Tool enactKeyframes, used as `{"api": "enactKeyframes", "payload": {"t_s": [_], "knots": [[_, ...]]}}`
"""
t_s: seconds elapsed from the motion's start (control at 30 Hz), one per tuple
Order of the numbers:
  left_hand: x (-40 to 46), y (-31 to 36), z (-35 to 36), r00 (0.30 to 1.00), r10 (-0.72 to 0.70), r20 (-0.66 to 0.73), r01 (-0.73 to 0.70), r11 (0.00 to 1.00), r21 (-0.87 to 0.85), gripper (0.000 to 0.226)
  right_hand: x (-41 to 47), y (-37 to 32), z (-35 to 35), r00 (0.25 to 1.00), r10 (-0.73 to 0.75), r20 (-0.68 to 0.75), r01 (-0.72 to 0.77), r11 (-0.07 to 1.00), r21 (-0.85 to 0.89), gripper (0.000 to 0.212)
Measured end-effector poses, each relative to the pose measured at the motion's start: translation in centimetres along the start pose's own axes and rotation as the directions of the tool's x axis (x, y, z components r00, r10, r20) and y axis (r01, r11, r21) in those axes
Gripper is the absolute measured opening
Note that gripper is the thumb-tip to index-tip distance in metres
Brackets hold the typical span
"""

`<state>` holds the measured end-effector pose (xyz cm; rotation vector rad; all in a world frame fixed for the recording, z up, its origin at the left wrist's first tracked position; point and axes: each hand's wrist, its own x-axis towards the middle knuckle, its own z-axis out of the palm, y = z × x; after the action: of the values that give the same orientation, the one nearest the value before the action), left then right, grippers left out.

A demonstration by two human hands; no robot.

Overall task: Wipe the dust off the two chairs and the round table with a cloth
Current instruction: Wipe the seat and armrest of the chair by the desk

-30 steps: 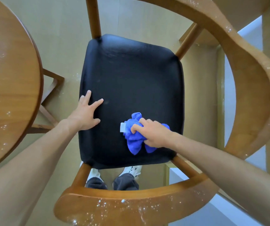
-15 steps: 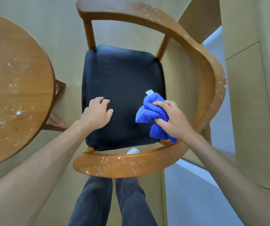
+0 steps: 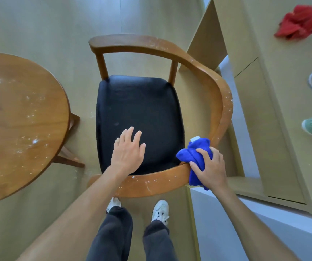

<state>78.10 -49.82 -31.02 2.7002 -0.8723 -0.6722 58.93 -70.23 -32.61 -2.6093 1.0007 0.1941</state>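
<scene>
Person stands behind a wooden chair [image 3: 204,68] with a black seat [image 3: 138,113], looking straight down at it. Right hand [image 3: 210,169] grips a bunched blue cloth [image 3: 194,153], fingers curled over the top of it and thumb along its near side, pressing the cloth onto the chair's curved rail at the rail's near right bend. A white tag on the cloth sticks up at its far end. Part of the cloth hangs over the outer edge of the rail, under the hand.

Left hand [image 3: 127,152] is over the near part of the seat, fingers straight and slightly spread, holding nothing; cannot tell if the palm touches the seat or hovers just above it.

White dust specks show on the rail, along the near section in front of the person and along the right and far sections. Round table [image 3: 19,119] stands left of the chair, apart from it, top also speckled with dust.

Right of the chair is a pale wooden cabinet [image 3: 275,117]; a red cloth [image 3: 298,25] lies on its top at the far end. Dark trousers and white shoes [image 3: 159,210] show just near of the chair.
</scene>
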Motion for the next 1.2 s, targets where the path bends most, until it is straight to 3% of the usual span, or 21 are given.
{"api": "enactKeyframes", "payload": {"t_s": [0.1, 0.17, 0.3, 0.43, 0.5, 0.57, 0.67, 0.8, 0.97, 1.07, 1.2], "knots": [[-1.2, 0.3, 0.6, 0.997, -0.048, -0.067, 0.043, 0.996, -0.074, 0.049, -2.3, -3.1, 2.6, 0.989, -0.003, -0.148, 0.010, 0.999, 0.046, 0.048], [-2.3, 0.1, 0.7, 0.984, -0.085, -0.158, 0.066, 0.990, -0.123, 0.047, -5.0, -7.0, 4.8, 0.986, 0.032, -0.164, -0.016, 0.995, 0.099, 0.045], [-5.6, -1.5, 0.2, 0.952, -0.167, -0.258, 0.123, 0.976, -0.177, 0.045, -9.3, -17.1, 7.1, 0.999, -0.008, 0.041, 0.001, 0.985, 0.174, 0.048], [-9.0, -3.9, 0.4, 0.959, -0.170, -0.226, 0.117, 0.966, -0.229, 0.062, -10.2, -21.8, 7.8, 0.986, -0.053, 0.155, 0.008, 0.959, 0.283, 0.052], [-9.9, -4.4, 1.4, 0.969, -0.173, -0.175, 0.122, 0.955, -0.272, 0.067, -9.0, -20.0, 6.9, 0.985, -0.137, 0.106, 0.082, 0.907, 0.413, 0.051], [-10.3, -4.0, 3.0, 0.979, -0.123, -0.161, 0.090, 0.976, -0.199, 0.069, -7.2, -16.1, 5.3, 0.966, -0.249, 0.074, 0.176, 0.837, 0.518, 0.051], [-10.0, -2.2, 5.6, 0.979, -0.109, -0.173, 0.092, 0.991, -0.101, 0.066, -2.9, -9.0, 4.8, 0.973, -0.179, -0.143, 0.220, 0.905, 0.364, 0.045], [-8.9, 1.6, 7.9, 0.962, -0.104, -0.253, 0.078, 0.991, -0.109, 0.066, -0.5, -4.2, 6.8, 0.965, -0.229, -0.126, 0.240, 0.967, 0.088, 0.048], [-8.1, 7.8, 10.2, 0.975, 0.007, -0.222, -0.029, 0.995, -0.094, 0.061, -0.1, -4.1, 7.2, 0.951, -0.230, -0.208, 0.251, 0.965, 0.080, 0.039], [-8.0, 5.5, 10.0, 0.950, 0.071, -0.304, -0.111, 0.987, -0.118, 0.056, -0.2, -3.9, 7.4, 0.939, -0.255, -0.231, 0.271, 0.962, 0.036, 0.039], [-9.6, -3.9, 7.8, 0.894, 0.074, -0.442, -0.149, 0.979, -0.138, 0.054, -0.4, -4.1, 7.7, 0.940, -0.224, -0.256, 0.236, 0.972, 0.018, 0.043]]}}
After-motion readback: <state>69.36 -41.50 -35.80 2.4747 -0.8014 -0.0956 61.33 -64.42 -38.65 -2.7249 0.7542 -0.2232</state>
